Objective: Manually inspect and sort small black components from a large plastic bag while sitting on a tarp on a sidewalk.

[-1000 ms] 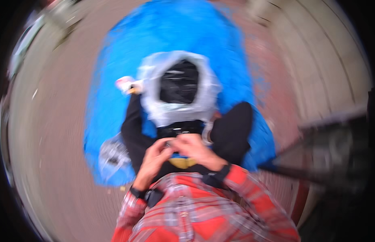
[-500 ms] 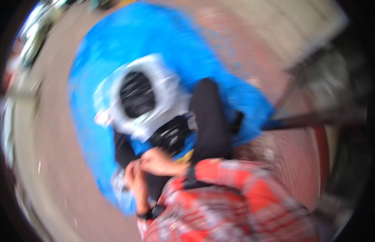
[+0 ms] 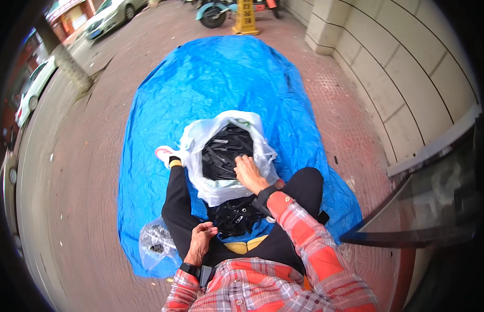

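My right hand (image 3: 248,171) reaches into a white plastic bag (image 3: 223,195) that stands wide open between my legs. Its fingers are pinched at the black strips (image 3: 221,148) filling the bag; the fingertips lie among them. Nearer to me, a loose heap of black pieces with small shiny metal bits (image 3: 236,217) lies on the blue tarp (image 3: 221,78). My left hand (image 3: 199,240) is just left of that heap, over my left thigh, with fingers curled and tips together. Whatever they hold is too small to make out.
A small clear plastic bag (image 3: 157,244) with dark bits sits left of my left leg. Beyond the tarp stand a yellow floor sign (image 3: 245,20) and a scooter (image 3: 213,14). A tiled wall (image 3: 403,67) and a dark glass panel (image 3: 424,208) flank the right side.
My hands were together near my lap and have parted. The right has moved forward into the white bag; the left stays near my left thigh. The view has turned and sharpened.
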Tool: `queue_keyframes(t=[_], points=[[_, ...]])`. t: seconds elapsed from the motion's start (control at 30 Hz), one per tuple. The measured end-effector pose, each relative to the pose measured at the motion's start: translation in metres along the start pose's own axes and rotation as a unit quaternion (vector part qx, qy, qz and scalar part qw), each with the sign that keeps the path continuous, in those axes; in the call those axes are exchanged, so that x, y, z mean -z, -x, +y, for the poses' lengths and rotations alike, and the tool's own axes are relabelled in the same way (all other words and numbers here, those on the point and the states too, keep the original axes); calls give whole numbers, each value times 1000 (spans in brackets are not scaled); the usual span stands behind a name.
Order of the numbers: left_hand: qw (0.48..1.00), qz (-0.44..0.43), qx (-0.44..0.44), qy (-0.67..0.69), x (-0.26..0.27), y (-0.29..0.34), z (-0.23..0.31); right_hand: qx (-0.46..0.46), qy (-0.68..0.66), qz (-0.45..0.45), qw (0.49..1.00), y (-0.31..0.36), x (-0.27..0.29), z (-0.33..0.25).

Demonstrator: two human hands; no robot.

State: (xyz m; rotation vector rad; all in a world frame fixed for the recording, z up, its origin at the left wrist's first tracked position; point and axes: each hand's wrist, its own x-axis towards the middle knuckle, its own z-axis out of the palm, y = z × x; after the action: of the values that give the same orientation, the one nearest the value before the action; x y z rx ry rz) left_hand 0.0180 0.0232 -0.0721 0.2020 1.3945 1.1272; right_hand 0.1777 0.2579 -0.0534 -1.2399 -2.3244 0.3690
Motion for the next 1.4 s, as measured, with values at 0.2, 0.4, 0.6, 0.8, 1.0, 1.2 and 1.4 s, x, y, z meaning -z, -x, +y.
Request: queue_keyframes(t=[0.2, 0.4, 0.6, 0.8, 1.0, 1.2, 1.4], points=[[994, -37, -10, 97, 2, 47, 34, -49, 84, -89, 991, -16, -23, -5], [995, -58, -40, 69, 1, 51, 55, -103, -146, -7, 984, -20, 29, -14], [979, -96, -15, 182, -18, 60, 70, 81, -137, 49, 986, 23, 96, -68], [988, -112, 0, 107, -15, 65, 65, 100, -265, -208, 936, 97, 102, -102], [978, -144, -22, 152, -13, 64, 62, -65, -504, -386, 770, 121, 105, -103], [983, -74, -10, 167, -23, 74, 74, -168, -530, -298, 776, 122, 100, -100], [975, -126, -59, 172, -28, 80, 78, -168, -473, -312, 807, 122, 113, -114]])
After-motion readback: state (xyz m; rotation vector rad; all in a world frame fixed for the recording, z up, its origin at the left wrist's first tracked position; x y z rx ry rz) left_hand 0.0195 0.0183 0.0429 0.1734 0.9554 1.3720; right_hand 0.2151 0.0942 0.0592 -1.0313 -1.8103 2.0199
